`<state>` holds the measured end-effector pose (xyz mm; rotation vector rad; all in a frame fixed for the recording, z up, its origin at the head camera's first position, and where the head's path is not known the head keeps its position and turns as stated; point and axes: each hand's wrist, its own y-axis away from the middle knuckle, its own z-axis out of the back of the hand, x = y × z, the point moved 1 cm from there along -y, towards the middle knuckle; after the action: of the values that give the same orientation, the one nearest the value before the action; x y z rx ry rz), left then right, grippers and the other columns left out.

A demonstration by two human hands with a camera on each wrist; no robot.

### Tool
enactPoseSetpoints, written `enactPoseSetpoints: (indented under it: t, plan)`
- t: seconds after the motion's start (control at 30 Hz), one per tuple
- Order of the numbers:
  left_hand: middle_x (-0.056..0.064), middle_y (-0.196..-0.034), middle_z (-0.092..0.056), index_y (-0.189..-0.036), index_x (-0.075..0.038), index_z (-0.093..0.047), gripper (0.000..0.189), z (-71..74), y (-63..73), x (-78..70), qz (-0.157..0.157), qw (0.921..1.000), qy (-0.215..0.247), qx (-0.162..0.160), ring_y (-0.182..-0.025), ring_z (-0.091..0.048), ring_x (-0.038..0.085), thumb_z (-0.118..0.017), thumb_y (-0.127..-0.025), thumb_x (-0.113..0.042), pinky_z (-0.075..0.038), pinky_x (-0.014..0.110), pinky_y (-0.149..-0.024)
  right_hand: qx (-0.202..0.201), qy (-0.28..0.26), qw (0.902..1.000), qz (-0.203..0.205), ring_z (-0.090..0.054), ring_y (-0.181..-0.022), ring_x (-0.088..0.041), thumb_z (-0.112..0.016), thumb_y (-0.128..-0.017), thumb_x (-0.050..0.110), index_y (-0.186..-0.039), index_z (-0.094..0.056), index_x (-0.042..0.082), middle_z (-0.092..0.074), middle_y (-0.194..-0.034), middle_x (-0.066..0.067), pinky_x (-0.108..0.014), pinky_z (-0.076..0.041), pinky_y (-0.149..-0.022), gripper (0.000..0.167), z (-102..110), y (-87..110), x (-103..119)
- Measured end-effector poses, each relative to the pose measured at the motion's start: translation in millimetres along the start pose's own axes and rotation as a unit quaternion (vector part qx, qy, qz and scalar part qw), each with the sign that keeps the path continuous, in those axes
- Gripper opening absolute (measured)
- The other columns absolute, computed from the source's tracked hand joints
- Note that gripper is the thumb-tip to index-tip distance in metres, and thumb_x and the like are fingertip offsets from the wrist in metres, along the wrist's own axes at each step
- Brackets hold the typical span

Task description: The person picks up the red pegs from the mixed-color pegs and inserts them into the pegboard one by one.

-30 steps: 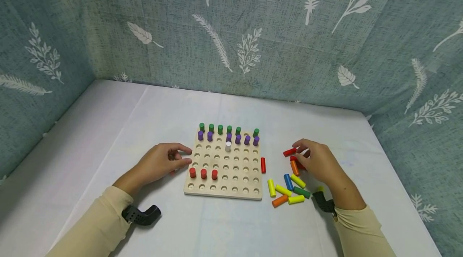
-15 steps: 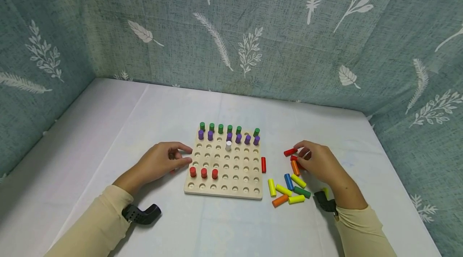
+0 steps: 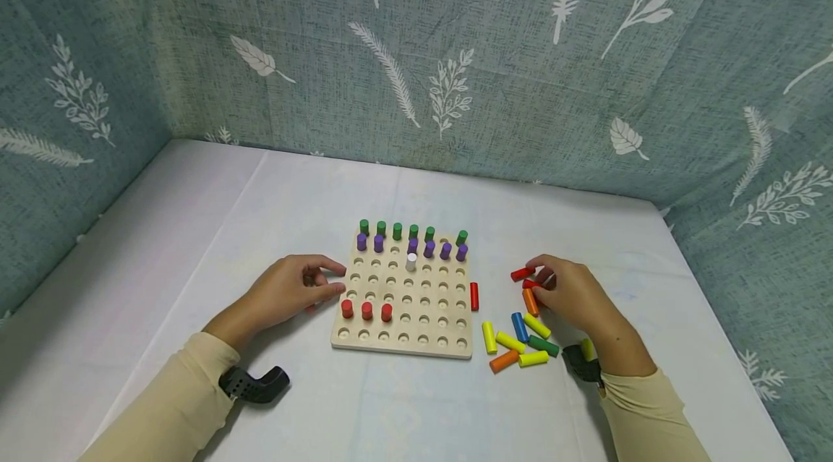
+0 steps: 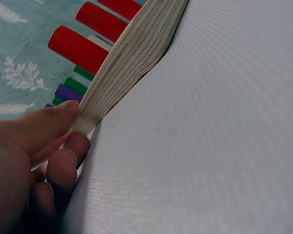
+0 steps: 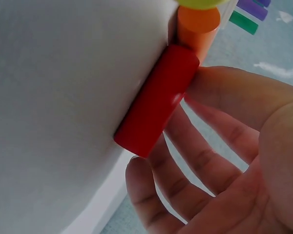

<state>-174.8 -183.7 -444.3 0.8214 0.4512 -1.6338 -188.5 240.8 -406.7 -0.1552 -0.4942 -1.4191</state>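
A square wooden peg board [image 3: 416,343] lies on the table with rows of holes. Green pegs [image 3: 397,231] stand along its far row, purple pegs [image 3: 429,249] in the row before, plus a white peg [image 3: 411,262] and three red pegs [image 3: 367,311] nearer the front. At the board's left edge, my left hand [image 3: 286,291] rests its thumb and index fingertips against the side. To the right, my right hand [image 3: 575,294] has thumb and fingers around a lying red peg [image 5: 156,100]. The peg's end touches an orange peg [image 5: 198,29] in the right wrist view.
Another red peg [image 3: 522,274] lies just beyond the right fingertips, and one more red peg [image 3: 474,296] beside the board's right edge. Yellow, orange, green and blue pegs [image 3: 519,327] are scattered nearer the front. A leaf-patterned curtain [image 3: 312,71] closes off the table's back and sides.
My right hand's fingers have shifted slightly about the red peg among the loose pegs. The left hand has stayed at the board's edge.
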Motion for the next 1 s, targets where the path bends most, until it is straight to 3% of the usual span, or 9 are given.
enactPoseSetpoints:
  t: [0.53, 1.0]
  plan:
    - [-0.002, -0.074, -0.063, -0.117, -0.017, -0.071, 0.031, 1.0, 0.1, -1.0, 0.002, 1.0, 0.0, 0.002, -0.057, -0.058, 0.015, -0.077, -0.088, -0.027, -0.041, 0.03, -0.062, 0.005, 0.01, 0.9999, 0.0, -0.06, -0.084, -0.022, -0.072, -0.09, 0.007, -0.129, -0.062, 0.009, -0.067, -0.102, -0.012, -0.033, -0.057, -0.073, 0.04, -3.1, -4.8, -1.0]
    - [-0.002, -0.073, -0.063, -0.117, -0.017, -0.071, 0.031, -0.9, 0.1, 0.5, -0.001, 1.0, -0.001, 0.001, -0.057, -0.058, 0.015, -0.076, -0.089, -0.029, -0.041, 0.03, -0.06, -0.02, 0.027, 0.999, 0.028, -0.059, -0.082, -0.02, -0.073, -0.09, 0.008, -0.131, -0.061, 0.009, -0.068, -0.102, -0.011, -0.03, -0.056, -0.068, 0.043, 2.2, 2.6, 11.4]
